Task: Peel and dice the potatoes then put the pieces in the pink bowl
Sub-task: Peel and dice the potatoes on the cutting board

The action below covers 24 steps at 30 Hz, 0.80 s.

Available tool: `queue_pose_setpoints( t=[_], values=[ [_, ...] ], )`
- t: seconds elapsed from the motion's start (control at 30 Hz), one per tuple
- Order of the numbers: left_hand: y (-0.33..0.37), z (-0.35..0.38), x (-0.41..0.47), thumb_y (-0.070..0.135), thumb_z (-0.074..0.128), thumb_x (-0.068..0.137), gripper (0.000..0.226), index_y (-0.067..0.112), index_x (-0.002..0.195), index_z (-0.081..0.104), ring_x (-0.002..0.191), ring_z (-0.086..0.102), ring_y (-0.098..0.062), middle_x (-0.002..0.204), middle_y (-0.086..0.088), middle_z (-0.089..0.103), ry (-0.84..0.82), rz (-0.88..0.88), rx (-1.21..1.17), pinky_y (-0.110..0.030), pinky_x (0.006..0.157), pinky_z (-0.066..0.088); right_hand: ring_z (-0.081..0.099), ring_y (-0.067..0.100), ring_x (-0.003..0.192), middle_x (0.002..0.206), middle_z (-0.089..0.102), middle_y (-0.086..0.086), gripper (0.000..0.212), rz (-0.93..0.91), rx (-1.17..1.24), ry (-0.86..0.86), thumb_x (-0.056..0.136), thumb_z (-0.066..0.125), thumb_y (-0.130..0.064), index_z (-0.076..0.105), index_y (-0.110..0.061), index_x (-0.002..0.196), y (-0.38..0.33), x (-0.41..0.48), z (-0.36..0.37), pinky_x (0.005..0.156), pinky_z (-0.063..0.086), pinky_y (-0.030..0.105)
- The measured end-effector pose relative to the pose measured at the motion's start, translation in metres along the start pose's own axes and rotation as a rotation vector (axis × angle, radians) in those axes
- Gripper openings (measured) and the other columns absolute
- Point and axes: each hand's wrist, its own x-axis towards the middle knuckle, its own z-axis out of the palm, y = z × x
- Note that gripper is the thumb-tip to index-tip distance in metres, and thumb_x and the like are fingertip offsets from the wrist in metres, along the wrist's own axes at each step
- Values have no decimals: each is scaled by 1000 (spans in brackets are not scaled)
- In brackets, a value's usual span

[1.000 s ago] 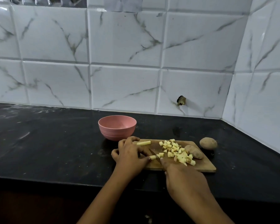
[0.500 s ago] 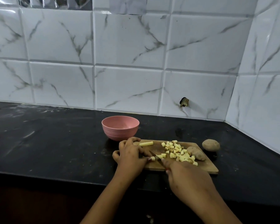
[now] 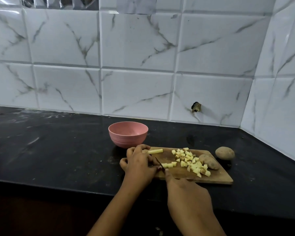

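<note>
r hand (image 3: 189, 198) grips knife (image 3: 159, 163) at potato strip (image 3: 168, 165) held by l hand (image 3: 140, 166).

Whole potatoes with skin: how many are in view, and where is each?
2. One potato lies at the right end of the cutting board, beside the diced pieces. The second potato lies on the black counter, past the board's far right corner.

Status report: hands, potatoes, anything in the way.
Left hand holds potato strip; right hand grips knife. Diced pile on cutting board, pink bowl behind. Unpeeled potato crowds the pile.
</note>
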Motion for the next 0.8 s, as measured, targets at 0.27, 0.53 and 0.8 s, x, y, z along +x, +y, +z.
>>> queue_pose_setpoints(
  t=[0.27, 0.53, 0.8],
  values=[
    [-1, 0, 6, 49, 74, 72, 22, 30, 82, 72, 124, 22, -9, 134, 21, 35, -2, -44, 15, -37, 95, 21, 58, 13, 96, 120, 58, -2, 60, 98, 71, 126, 100, 43, -21, 15, -33, 152, 23, 1, -2, 66, 40, 25],
    [20, 6, 35, 30, 63, 87, 19, 39, 102, 70, 128, 23, -15, 141, 14, 33, -121, 74, 85, -42, 99, 25, 56, 14, 106, 127, 55, -2, 56, 148, 187, 117, 103, 34, -26, 10, -40, 152, 29, -5, -9, 77, 44, 29],
    [-1, 4, 45, 23, 43, 96, 33, 34, 124, 56, 119, 43, -14, 128, 9, 54, -171, 30, 153, -42, 98, 26, 57, 14, 106, 126, 56, -2, 55, 125, 144, 106, 101, 37, -24, 17, -37, 151, 28, 5, -3, 78, 46, 29]
  ],
)
